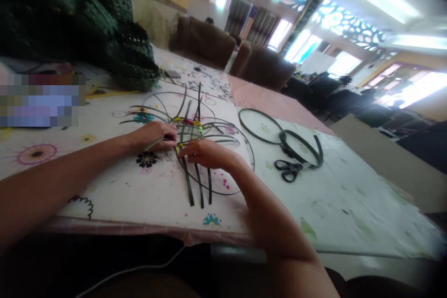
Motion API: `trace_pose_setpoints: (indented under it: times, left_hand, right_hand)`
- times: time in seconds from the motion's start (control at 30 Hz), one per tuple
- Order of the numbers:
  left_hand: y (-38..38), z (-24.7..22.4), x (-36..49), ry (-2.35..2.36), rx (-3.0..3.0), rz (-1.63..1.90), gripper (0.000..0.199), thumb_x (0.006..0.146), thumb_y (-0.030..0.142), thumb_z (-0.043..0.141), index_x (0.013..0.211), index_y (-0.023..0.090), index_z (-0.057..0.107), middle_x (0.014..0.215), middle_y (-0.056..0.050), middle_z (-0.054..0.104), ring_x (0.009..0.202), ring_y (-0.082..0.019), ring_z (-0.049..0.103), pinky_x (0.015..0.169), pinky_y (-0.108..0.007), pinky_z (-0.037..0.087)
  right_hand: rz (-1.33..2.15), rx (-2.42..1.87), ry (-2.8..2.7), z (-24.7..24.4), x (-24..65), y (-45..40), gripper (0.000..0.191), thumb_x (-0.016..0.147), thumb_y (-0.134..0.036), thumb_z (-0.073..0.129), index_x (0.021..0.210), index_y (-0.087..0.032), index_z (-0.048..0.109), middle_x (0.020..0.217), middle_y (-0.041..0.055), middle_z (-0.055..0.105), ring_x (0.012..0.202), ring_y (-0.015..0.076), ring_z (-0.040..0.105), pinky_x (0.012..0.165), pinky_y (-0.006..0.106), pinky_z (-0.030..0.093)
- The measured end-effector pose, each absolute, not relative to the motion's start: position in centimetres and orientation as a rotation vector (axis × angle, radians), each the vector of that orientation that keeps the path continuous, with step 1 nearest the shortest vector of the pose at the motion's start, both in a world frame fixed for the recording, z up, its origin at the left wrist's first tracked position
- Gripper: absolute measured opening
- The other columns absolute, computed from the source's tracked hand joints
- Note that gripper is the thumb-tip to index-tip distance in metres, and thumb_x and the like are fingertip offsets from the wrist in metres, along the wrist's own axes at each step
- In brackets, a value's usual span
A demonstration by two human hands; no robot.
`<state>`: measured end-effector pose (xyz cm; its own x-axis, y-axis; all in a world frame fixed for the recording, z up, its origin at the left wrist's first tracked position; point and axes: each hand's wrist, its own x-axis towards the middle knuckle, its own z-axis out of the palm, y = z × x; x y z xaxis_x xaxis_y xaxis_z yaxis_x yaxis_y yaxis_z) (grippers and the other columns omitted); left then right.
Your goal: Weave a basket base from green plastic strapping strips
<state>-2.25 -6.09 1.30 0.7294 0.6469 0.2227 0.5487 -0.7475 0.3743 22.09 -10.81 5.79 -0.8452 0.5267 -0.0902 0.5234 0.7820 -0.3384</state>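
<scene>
Dark green flat strips (188,181) cross one another in a woven grid on the flowered white cloth, with yellow, red and bright green ties (188,122) along its far edge. My left hand (157,136) is at the grid's left side, its fingers closed round a thin green strip. At the near left corner, my right hand (200,151) touches the weave with fingers partly bent; whether they hold anything is too small to tell. A long thin dark strand (254,163) loops round to the right of the grid.
Black-handled scissors (289,170), a coil of dark strip (319,149) and a dark hoop (260,125) lie on the table's right part. Dark green woven baskets (131,56) are heaped at the back left. Brown chairs (206,42) stand beyond the table.
</scene>
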Motion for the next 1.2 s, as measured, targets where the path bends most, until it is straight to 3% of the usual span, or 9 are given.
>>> trace_pose_setpoints:
  times: [0.2,0.4,0.6,0.8,1.03,1.2]
  left_hand:
    - [-5.9,1.4,-2.3,0.918,2.639,0.459,0.023,0.089,0.035,0.058,0.077,0.018,0.069,0.084,-0.003,0.067,0.076,-0.015,0.062,0.070,-0.025,0.041]
    - [-5.9,1.5,-2.6,0.876,2.604,0.465,0.020,0.088,0.033,0.060,0.076,0.019,0.068,0.083,-0.002,0.066,0.073,-0.015,0.060,0.067,-0.025,0.040]
    - [-5.9,1.3,-2.4,0.875,2.657,0.486,0.021,0.089,0.034,0.060,0.077,0.019,0.069,0.085,-0.003,0.067,0.072,-0.015,0.060,0.067,-0.025,0.040]
    - [-6.1,0.9,-2.0,1.006,2.666,0.546,0.019,0.087,0.036,0.061,0.085,0.019,0.070,0.085,-0.003,0.071,0.074,-0.018,0.061,0.066,-0.025,0.039]
    - [-5.9,0.5,-1.8,1.020,2.596,0.571,0.025,0.087,0.048,0.067,0.091,0.025,0.077,0.092,-0.001,0.076,0.082,-0.018,0.066,0.069,-0.025,0.040]
    - [-6.1,-0.3,-1.4,1.154,2.592,0.702,0.035,0.088,0.058,0.067,0.092,0.026,0.080,0.090,-0.002,0.077,0.082,-0.020,0.066,0.067,-0.026,0.038]
  right_hand:
    - [0.375,-0.990,-3.005,6.0,21.3,-11.4,0.030,0.091,-0.004,0.056,0.111,-0.021,0.070,0.108,0.0045,0.075,0.094,0.0173,0.063,0.079,0.027,0.040]
    - [0.446,-1.103,-2.864,5.4,21.6,-10.9,0.037,0.094,-0.005,0.050,0.118,-0.024,0.071,0.100,0.0028,0.077,0.081,0.0148,0.063,0.073,0.026,0.040]
    - [0.416,-1.094,-2.549,4.1,21.8,-9.9,0.025,0.103,-0.021,0.055,0.113,-0.017,0.078,0.100,0.0069,0.075,0.086,0.0157,0.064,0.079,0.026,0.041]
    - [0.087,-1.020,-2.517,2.8,20.3,-10.0,0.024,0.101,-0.017,0.055,0.102,-0.018,0.079,0.102,0.0089,0.070,0.100,0.0206,0.059,0.091,0.032,0.039]
    - [0.232,-1.209,-2.292,2.3,19.1,-9.2,0.031,0.105,-0.028,0.053,0.083,-0.018,0.072,0.097,0.0043,0.060,0.085,0.0142,0.056,0.072,0.025,0.036]
    - [0.222,-1.303,-2.299,2.5,19.1,-8.9,0.028,0.104,-0.033,0.058,0.086,-0.018,0.073,0.097,0.0043,0.062,0.083,0.0145,0.056,0.072,0.026,0.035]
